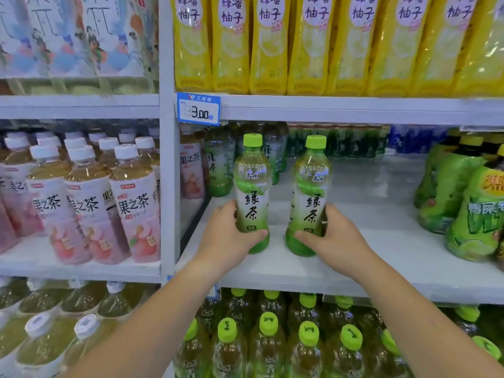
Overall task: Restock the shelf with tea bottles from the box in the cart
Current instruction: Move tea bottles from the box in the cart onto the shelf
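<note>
I'm gripping one bottle (252,195) in my left hand (226,241), another (309,197) in my right hand (336,236), standing both on the shelf (381,241); it's looking mostly bare, so probably plenty left.

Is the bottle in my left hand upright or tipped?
Upright: the green tea bottle has its cap straight above its base; the left hand grips it low.
</note>
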